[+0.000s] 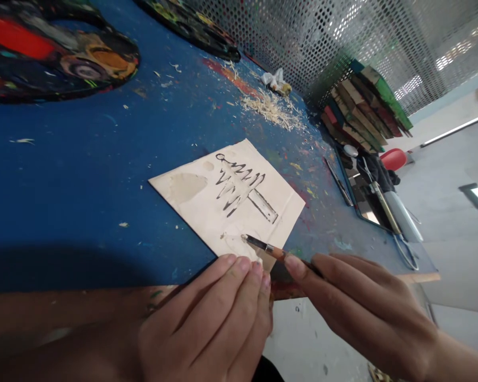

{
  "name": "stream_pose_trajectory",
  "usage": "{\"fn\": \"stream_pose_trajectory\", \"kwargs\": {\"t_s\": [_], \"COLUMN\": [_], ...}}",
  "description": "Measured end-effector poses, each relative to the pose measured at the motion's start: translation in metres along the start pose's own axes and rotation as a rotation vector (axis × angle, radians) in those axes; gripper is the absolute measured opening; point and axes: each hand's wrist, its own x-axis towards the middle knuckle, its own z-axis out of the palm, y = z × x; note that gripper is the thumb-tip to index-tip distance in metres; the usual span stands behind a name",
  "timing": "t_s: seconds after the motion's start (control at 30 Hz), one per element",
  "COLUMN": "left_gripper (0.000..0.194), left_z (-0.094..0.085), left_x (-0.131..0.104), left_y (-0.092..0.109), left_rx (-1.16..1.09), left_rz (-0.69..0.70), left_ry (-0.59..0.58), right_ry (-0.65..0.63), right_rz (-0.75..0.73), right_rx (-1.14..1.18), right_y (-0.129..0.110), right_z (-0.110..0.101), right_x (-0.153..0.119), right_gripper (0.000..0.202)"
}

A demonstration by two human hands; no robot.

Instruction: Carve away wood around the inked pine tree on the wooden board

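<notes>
A pale square board (231, 185) lies turned cornerwise near the table's front edge, bearing a black zigzag tree drawing with a rectangular trunk. My left hand (219, 318) has its fingers together, gripping the board's near corner; the thumb is hidden. Closed around the wooden handle of a thin carving tool (276, 252) is my right hand (358, 302). The tool's metal tip touches the board just beyond my left fingertips, beside a shallow carved patch.
Paint-covered palettes (91, 63) lie at the back left of the blue table (83, 180). Wood shavings (273, 110) are heaped near the perforated metal screen (295, 32). Stacked blocks (362, 106), a pen-like tool (338, 182) and a dark tray (362, 196) with utensils are at right.
</notes>
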Motion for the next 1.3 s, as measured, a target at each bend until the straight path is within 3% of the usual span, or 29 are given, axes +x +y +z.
{"fn": "stream_pose_trajectory", "kwargs": {"t_s": [0.23,0.47,0.53,0.63,0.7,0.8,0.93,1.13,1.3], "left_gripper": [0.025,0.026,0.02,0.027,0.041,0.07,0.071,0.051,0.038], "left_z": [0.0,0.001,-0.006,-0.022,-0.03,-0.033,-0.033,-0.042,-0.035], "left_x": [0.009,0.01,0.014,0.02,0.021,0.019,0.015,0.003,0.0], "left_y": [-0.018,-0.006,-0.006,-0.02,-0.037,-0.06,-0.068,-0.045,-0.035], "left_rx": [0.071,0.054,-0.044,-0.135,0.052,0.158,0.177,0.232,0.165], "left_rz": [0.211,0.113,0.035,-0.169,-0.29,-0.266,-0.14,-0.172,-0.124], "left_ry": [0.016,0.044,-0.021,-0.183,-0.245,-0.392,-0.356,-0.273,-0.21], "right_ry": [0.048,0.008,0.036,0.091,0.103,0.105,0.074,0.063,0.077], "right_rz": [-0.008,0.027,0.047,0.056,0.055,0.063,0.044,-0.009,-0.055], "right_rx": [0.1,0.137,0.17,0.214,0.239,0.25,0.219,0.221,0.212], "right_y": [-0.001,-0.002,-0.001,0.002,0.006,0.009,0.01,0.014,0.02], "right_z": [0.003,0.005,0.009,0.015,0.016,0.015,0.011,0.006,0.009], "right_x": [0.01,0.009,0.006,0.006,0.007,0.01,0.01,-0.004,-0.012], "right_gripper": [0.03,0.033,0.033,0.031,0.03,0.026,0.026,0.026,0.031]}}
